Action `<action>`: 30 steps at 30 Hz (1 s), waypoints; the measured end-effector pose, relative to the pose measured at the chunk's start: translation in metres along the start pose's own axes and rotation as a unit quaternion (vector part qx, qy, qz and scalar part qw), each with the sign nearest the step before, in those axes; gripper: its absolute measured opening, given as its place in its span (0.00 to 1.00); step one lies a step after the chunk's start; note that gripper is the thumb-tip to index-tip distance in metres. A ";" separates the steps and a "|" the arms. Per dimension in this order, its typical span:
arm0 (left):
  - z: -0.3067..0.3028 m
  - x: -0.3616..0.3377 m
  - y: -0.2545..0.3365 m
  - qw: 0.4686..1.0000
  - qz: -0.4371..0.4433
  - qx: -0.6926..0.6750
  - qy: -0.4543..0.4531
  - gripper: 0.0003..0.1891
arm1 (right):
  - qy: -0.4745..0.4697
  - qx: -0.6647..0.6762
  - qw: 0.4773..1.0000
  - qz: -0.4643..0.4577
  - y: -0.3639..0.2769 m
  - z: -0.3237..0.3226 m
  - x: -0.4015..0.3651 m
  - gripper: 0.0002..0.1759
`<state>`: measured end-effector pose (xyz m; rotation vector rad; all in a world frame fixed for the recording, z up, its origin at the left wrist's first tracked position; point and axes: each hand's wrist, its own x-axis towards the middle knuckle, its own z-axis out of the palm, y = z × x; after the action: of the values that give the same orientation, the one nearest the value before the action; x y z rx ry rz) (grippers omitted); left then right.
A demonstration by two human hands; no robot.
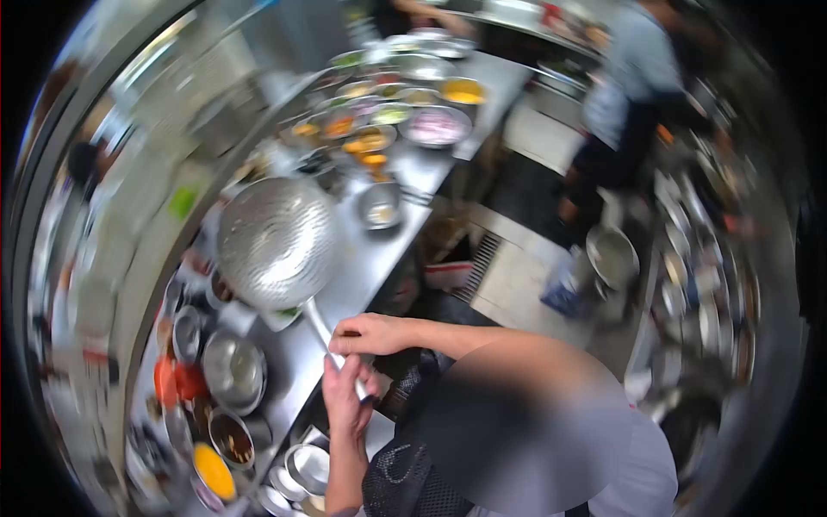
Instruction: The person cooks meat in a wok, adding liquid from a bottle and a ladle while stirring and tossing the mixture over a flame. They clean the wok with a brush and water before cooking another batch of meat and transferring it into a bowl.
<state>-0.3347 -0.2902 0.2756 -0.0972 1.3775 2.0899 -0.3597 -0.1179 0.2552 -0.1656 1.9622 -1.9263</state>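
A large round metal strainer (277,243) with a dotted, shiny bowl is held over the steel worktable (320,372). Its long handle slants down toward my body. My left hand (347,398) is wrapped around the lower part of that handle, near its dark end. Just above it, my right hand (370,333) has its fingers closed at the handle too. The strainer's bowl is tilted and hides part of the table behind it. A small metal bowl (380,205) stands to the right of the strainer.
Several bowls of cut food, including a bowl of pink pieces (435,127), crowd the far end of the table. Metal bowls (234,370) and a yellow-filled container (214,471) stand nearer. A co-worker (633,86) is at the right, by a metal pot (612,257).
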 end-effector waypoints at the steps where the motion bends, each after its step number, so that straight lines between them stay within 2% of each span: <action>1: -0.003 -0.009 -0.010 0.998 -0.013 0.050 -0.038 0.13 | 0.067 -0.123 0.986 -0.091 0.016 -0.008 -0.037 0.32; 2: -0.001 -0.021 -0.023 0.996 -0.014 0.084 -0.037 0.16 | 0.129 -0.107 0.982 -0.083 0.015 -0.015 -0.092 0.31; 4: 0.009 -0.037 -0.044 0.984 -0.029 0.120 -0.129 0.16 | 0.280 -0.082 0.954 -0.067 0.049 -0.023 -0.194 0.28; 5: 0.015 -0.038 -0.057 0.972 -0.040 0.135 -0.189 0.17 | 0.363 -0.078 0.927 -0.057 0.064 -0.020 -0.251 0.27; 7: 0.034 -0.039 -0.087 0.937 -0.066 0.175 -0.296 0.18 | 0.545 -0.080 0.834 -0.039 0.090 0.011 -0.365 0.22; 9: 0.063 -0.042 -0.093 0.901 -0.104 0.195 -0.374 0.19 | 0.762 -0.077 0.642 -0.048 0.103 0.074 -0.456 0.20; 10: 0.087 -0.045 -0.114 0.880 -0.130 0.201 -0.411 0.19 | 0.855 -0.068 0.513 -0.003 0.111 0.111 -0.505 0.18; 11: 0.105 -0.050 -0.127 0.860 -0.153 0.205 -0.441 0.19 | 0.917 -0.048 0.389 -0.078 0.140 0.151 -0.545 0.15; 12: 0.122 -0.050 -0.140 0.838 -0.182 0.212 -0.468 0.18 | 0.942 -0.238 0.186 0.147 0.147 0.201 -0.580 0.15; 13: 0.142 -0.054 -0.149 0.823 -0.193 0.222 -0.485 0.18 | 0.926 -0.294 0.045 0.234 0.154 0.251 -0.603 0.14; 14: 0.163 -0.060 -0.161 0.797 -0.228 0.221 -0.513 0.18 | 0.949 -0.180 -0.058 0.252 0.179 0.301 -0.616 0.12; 15: 0.182 -0.068 -0.174 0.770 -0.264 0.219 -0.538 0.17 | 0.878 -0.216 -0.112 0.411 0.220 0.366 -0.628 0.19; 17: 0.219 -0.079 -0.202 0.735 -0.293 0.228 -0.568 0.16 | 0.765 0.007 -0.163 0.623 0.260 0.449 -0.606 0.29; 19: 0.252 -0.085 -0.233 0.658 -0.334 0.250 -0.626 0.15 | 0.702 0.257 -0.121 0.653 0.317 0.502 -0.572 0.37; 21: 0.283 -0.110 -0.255 0.612 -0.356 0.276 -0.650 0.13 | 0.675 0.380 -0.003 0.632 0.288 0.493 -0.548 0.41; 23: 0.308 -0.128 -0.283 0.563 -0.390 0.288 -0.669 0.13 | 0.671 0.382 0.017 0.635 0.326 0.509 -0.534 0.39; 25: 0.329 -0.151 -0.311 0.522 -0.411 0.297 -0.686 0.15 | 0.750 0.278 -0.103 0.591 0.359 0.524 -0.519 0.34; 26: 0.339 -0.160 -0.324 0.502 -0.415 0.307 -0.694 0.15 | 0.743 0.290 -0.129 0.589 0.352 0.528 -0.517 0.34; 28: 0.355 -0.178 -0.347 0.473 -0.423 0.324 -0.702 0.15 | 0.857 0.164 -0.160 0.461 0.337 0.532 -0.518 0.28; 30: 0.370 -0.199 -0.366 0.444 -0.440 0.336 -0.705 0.15 | 0.866 0.129 -0.196 0.442 0.296 0.531 -0.539 0.26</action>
<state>0.1199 0.0277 0.2247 0.8742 0.5466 0.1354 0.3750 -0.4136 0.0741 -2.4539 0.0862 -0.2043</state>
